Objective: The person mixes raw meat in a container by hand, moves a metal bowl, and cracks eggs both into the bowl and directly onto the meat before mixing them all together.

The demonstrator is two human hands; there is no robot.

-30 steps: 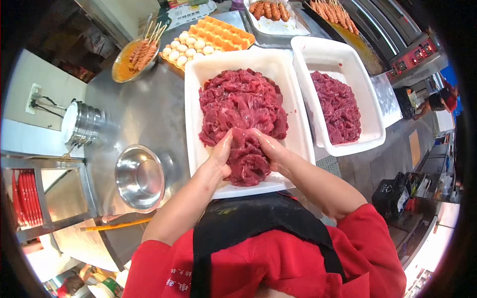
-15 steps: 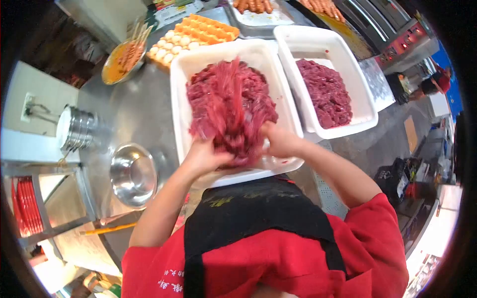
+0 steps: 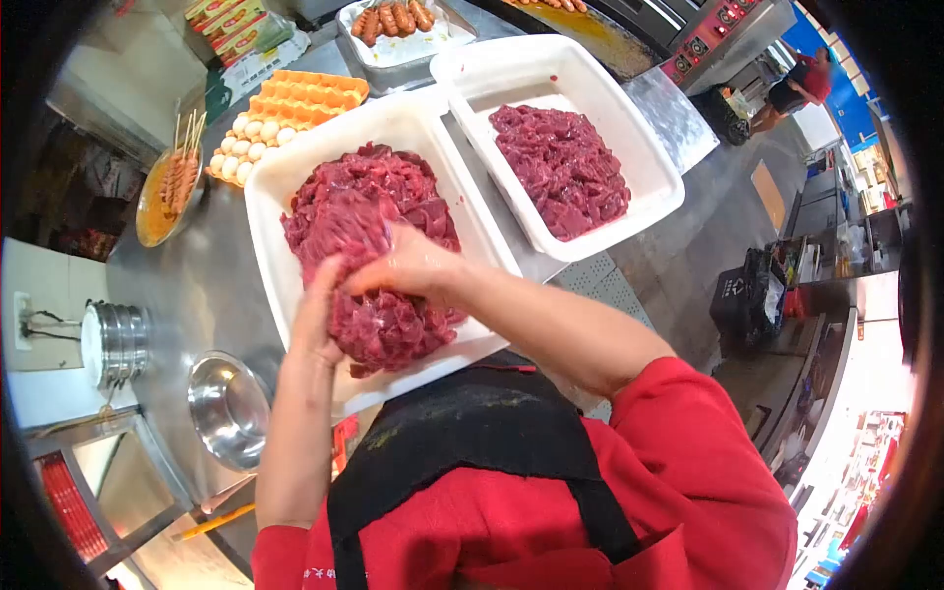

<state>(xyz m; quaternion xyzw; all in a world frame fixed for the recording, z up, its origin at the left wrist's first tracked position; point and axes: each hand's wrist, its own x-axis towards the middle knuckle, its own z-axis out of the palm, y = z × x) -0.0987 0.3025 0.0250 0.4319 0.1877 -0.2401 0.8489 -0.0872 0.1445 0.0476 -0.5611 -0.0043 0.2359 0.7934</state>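
Note:
Dark red sliced meat (image 3: 398,329) lies heaped in a white tub (image 3: 482,211) in front of me. My left hand (image 3: 320,310) is at the left side of the heap, its fingers curled against the meat. My right hand (image 3: 408,264) reaches in from the right, fingers bent around some slices near the middle of the pile. Both hands hold meat between them, and part of their fingers is hidden by it. A second white tub (image 3: 649,202) with more sliced meat (image 3: 560,167) stands to the right.
Eggs (image 3: 254,143) in an orange tray (image 3: 310,96), a bowl of skewers (image 3: 155,211) and a steel bowl (image 3: 228,411) are on the left. Sausages (image 3: 393,22) lie at the back. A person (image 3: 801,84) is far off at the upper right.
The view has shifted, so the tubs appear further left. My hands have come closer together over the meat, and the strands that were lifted up have dropped back onto the heap.

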